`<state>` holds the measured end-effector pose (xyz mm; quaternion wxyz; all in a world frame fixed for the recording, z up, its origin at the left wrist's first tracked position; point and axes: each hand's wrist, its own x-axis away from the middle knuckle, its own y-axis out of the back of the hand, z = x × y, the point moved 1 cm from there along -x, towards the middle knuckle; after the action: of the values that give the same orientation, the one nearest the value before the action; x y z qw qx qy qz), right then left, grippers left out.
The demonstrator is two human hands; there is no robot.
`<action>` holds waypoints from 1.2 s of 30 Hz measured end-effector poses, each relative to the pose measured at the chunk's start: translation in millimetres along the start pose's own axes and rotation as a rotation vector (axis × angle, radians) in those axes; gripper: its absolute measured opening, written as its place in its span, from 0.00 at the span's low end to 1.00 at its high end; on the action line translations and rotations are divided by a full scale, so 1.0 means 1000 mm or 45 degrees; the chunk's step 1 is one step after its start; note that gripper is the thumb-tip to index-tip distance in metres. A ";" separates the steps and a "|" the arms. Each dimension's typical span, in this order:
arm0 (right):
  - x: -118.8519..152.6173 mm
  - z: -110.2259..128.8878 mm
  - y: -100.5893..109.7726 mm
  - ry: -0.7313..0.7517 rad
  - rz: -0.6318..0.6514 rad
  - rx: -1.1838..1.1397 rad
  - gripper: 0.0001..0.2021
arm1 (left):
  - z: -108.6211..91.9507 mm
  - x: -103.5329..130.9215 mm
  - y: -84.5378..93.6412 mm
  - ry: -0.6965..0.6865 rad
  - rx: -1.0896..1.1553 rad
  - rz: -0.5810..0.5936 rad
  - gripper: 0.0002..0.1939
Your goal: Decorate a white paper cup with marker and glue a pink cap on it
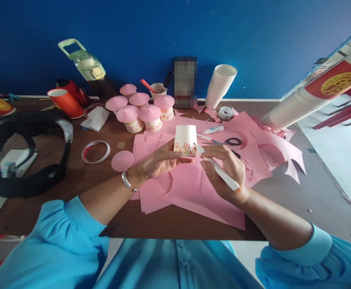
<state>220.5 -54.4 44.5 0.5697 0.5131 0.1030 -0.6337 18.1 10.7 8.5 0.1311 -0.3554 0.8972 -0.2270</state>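
My left hand (163,160) is closed round a small white paper cup (185,135), held upside down above the pink paper. Orange and red flowers are drawn in a band along the cup's lower side. In my right hand (226,168) is a white marker pen (223,175), its tip at the right side of the drawn band; I cannot tell if it touches. Just beyond my right hand lie scissors (232,142) with black handles, partly covered by the hand. A pink paper cone (122,161) rests left of my left wrist.
Several decorated cups with pink cone tops (128,118) stand at the back left. Pink paper sheets (205,200) cover the middle of the table. Around them are a stack of white cups (221,86), a glue stick (214,129), a tape ring (95,151) and a bottle (89,66).
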 end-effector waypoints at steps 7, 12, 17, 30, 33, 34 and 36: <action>0.001 0.000 -0.001 0.072 0.063 -0.048 0.13 | -0.015 0.003 -0.012 -0.003 -0.205 0.013 0.18; -0.001 0.002 0.001 0.112 0.041 -0.042 0.13 | -0.020 0.004 -0.018 -0.010 -0.230 -0.052 0.22; -0.002 0.006 0.001 0.163 0.093 0.010 0.10 | -0.020 0.005 -0.021 -0.007 -0.206 -0.099 0.21; -0.002 0.005 0.001 0.171 0.110 0.052 0.11 | -0.014 0.003 -0.014 0.032 -0.213 -0.078 0.28; -0.002 0.006 0.001 0.174 0.115 0.052 0.10 | -0.014 0.003 -0.015 0.027 -0.206 -0.078 0.28; -0.002 0.006 0.000 0.175 0.115 0.051 0.10 | -0.015 0.004 -0.015 0.029 -0.203 -0.079 0.28; -0.002 0.006 0.000 0.181 0.116 0.047 0.10 | -0.016 0.004 -0.016 0.031 -0.197 -0.084 0.28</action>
<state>217.1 -57.0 48.9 0.5797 0.5713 0.1081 -0.5709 18.0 2.7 30.0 0.0848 -0.3910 0.9015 -0.1653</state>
